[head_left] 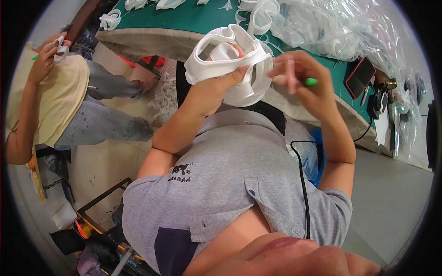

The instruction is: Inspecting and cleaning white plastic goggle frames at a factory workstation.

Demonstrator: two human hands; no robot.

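Observation:
A white bra-like garment [218,66] with smooth curved bands and open loops is held up in front of my body. My left hand [214,92] is closed on its lower side, thumb over the band and some fingers inside a loop. Just right of the garment, my right hand [313,85] is smeared by motion, its fingers bent. From that hand sticks the bright green end of a small tool [311,81], the rest of which is hidden. A pink sleeve-like cover [290,74] seems to sit on one of its fingers.
The green-topped table [170,20] carries more white pieces [264,16], clear plastic bags [322,32] and a dark phone [360,77] with a red edge. At left, a co-worker [50,101] holds a similar white piece. White scraps [165,94] lie on the floor. A black cable [301,184] runs down my front.

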